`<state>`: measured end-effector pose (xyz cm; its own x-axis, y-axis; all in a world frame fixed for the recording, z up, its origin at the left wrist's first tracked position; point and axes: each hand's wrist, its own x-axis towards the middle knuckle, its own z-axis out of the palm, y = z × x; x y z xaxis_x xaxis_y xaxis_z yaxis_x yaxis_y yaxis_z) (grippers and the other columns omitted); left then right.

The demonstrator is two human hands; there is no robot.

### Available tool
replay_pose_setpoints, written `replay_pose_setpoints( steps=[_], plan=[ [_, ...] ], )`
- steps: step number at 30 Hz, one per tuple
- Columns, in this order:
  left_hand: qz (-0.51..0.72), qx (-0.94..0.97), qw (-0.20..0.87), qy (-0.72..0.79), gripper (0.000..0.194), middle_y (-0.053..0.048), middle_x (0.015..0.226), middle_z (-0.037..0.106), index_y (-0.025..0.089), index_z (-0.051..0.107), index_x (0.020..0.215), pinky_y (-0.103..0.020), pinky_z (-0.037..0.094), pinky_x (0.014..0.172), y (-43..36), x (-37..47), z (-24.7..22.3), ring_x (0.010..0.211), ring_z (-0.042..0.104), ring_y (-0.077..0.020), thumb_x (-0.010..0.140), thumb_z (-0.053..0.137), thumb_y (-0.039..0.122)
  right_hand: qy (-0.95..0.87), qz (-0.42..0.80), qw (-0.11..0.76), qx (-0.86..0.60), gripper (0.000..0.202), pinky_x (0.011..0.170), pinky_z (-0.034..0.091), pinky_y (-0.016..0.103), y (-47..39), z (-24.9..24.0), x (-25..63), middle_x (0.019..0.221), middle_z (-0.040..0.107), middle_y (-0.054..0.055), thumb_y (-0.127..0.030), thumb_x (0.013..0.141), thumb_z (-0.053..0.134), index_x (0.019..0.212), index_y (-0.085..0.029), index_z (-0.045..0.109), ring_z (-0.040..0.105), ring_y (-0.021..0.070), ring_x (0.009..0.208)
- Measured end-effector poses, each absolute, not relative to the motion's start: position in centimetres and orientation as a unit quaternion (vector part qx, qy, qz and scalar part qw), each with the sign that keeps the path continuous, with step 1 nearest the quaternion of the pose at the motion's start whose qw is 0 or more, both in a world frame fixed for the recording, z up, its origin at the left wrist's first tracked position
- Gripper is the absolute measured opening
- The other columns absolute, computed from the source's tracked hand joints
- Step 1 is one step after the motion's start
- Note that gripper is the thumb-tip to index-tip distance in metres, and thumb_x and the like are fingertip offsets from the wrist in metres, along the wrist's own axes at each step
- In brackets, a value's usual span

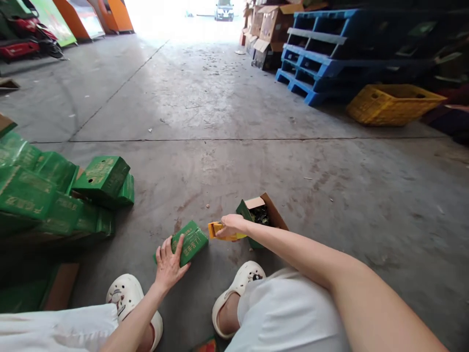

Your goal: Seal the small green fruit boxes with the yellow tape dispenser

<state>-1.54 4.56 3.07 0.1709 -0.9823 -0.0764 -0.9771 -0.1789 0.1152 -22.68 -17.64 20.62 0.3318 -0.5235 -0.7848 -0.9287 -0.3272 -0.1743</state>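
My left hand point(170, 261) grips the left end of a green cardboard box point(192, 242) on the concrete floor, fingers over its top and thumb at the near side. In my right hand point(232, 225) is a yellow-orange tool that looks like a tape dispenser point(215, 230); its orange end is close to the box's right end. My fingers hide part of it. Just beyond my right wrist stands an open green box point(252, 243), its brown flap point(274, 212) raised and dark, shiny contents inside, too small to make out.
Stacked green boxes point(58, 210) stand at the left. My white clogs point(126, 296) flank the work area. Farther off at the right are a yellow crate point(395, 105), blue pallets point(315, 63) and cardboard boxes point(271, 24). A red scooter point(25, 36) stands far left; a vehicle point(223, 10) is beyond.
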Motion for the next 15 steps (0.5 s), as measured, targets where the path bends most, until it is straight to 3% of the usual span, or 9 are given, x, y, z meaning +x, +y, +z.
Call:
replay_pose_setpoints(
  steps=[4, 7, 12, 15],
  plan=[
    [-0.105, 0.74, 0.017, -0.664, 0.089, -0.012, 0.177, 0.022, 0.037, 0.024, 0.17, -0.068, 0.014, 0.126, 5.0, -2.0, 3.2, 0.164, 0.014, -0.038, 0.092, 0.068, 0.043, 0.477, 0.3, 0.276, -0.778, 0.044, 0.065, 0.053, 0.027, -17.8, 23.4, -21.6, 0.093, 0.082, 0.016, -0.057, 0.086, 0.072, 0.099, -0.015, 0.077, 0.08, 0.031, 0.09],
    [-0.135, 0.758, 0.023, -0.638, 0.094, -0.013, 0.178, 0.017, 0.033, 0.021, 0.171, -0.073, 0.009, 0.125, 5.2, -1.7, 3.0, 0.165, 0.01, -0.0393, 0.091, 0.068, 0.052, 0.476, 0.26, 0.294, -0.787, 0.048, 0.058, 0.049, 0.025, -16.6, 25.1, -21.2, 0.087, 0.081, 0.015, -0.064, 0.087, 0.068, 0.086, -0.016, 0.074, 0.079, 0.0294, 0.085],
    [-0.201, 0.814, 0.123, -0.531, 0.082, -0.019, 0.176, 0.022, 0.023, 0.033, 0.168, -0.074, 0.006, 0.125, 4.6, -0.6, 3.5, 0.164, 0.013, -0.0392, 0.098, 0.051, 0.063, 0.458, 0.173, 0.514, -0.705, 0.05, 0.052, 0.047, 0.02, -12.8, 25.6, -21.2, 0.067, 0.073, 0.004, -0.065, 0.092, 0.064, 0.079, -0.017, 0.07, 0.073, 0.0193, 0.064],
    [-0.329, 0.808, 0.291, -0.393, 0.069, -0.022, 0.166, 0.042, 0.02, 0.048, 0.158, -0.069, 0.029, 0.123, 2.4, 0.6, 5.6, 0.157, 0.036, -0.0389, 0.103, 0.04, 0.063, 0.436, 0.122, 0.605, -0.655, 0.05, 0.05, 0.048, 0.02, -10.3, 24.7, -21.0, 0.063, 0.069, 0.001, -0.066, 0.091, 0.066, 0.079, -0.018, 0.067, 0.069, 0.0164, 0.057]
  ],
)
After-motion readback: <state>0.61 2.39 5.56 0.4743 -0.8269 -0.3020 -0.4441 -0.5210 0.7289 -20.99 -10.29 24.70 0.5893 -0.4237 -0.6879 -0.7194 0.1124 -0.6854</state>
